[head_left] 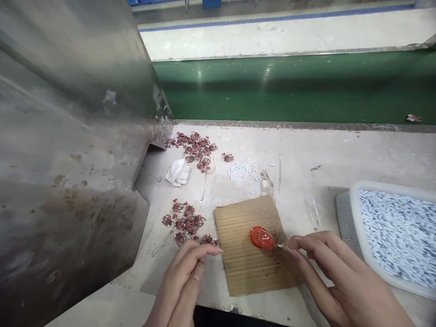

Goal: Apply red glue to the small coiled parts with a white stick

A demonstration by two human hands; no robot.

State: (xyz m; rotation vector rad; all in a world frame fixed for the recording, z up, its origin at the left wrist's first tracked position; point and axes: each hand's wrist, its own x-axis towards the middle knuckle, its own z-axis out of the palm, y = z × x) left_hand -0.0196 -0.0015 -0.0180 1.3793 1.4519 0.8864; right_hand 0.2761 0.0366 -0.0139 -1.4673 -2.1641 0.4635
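My right hand (329, 272) pinches a small white plastic piece (279, 245) between thumb and fingertips. Its tip points at a glossy red blob of paste (261, 238), close to the blob's right edge. The blob lies on a square of brown cardboard (243, 272) specked with dark marks. My left hand (185, 277) hovers at the cardboard's left edge, index finger stretched out and thumb apart below it. Just beyond those fingers is one small reddish-brown figure (208, 240); whether they touch is unclear. More such figures (187, 220) lie in a cluster behind it.
Another pile of figures (195, 147) sits farther back, beside a crumpled white tissue (178, 172). Loose white pieces (243, 170) are scattered behind the cardboard. A tub (356, 218) of white pieces stands right. A metal housing (75, 136) blocks the left; a green belt (289, 91) runs behind.
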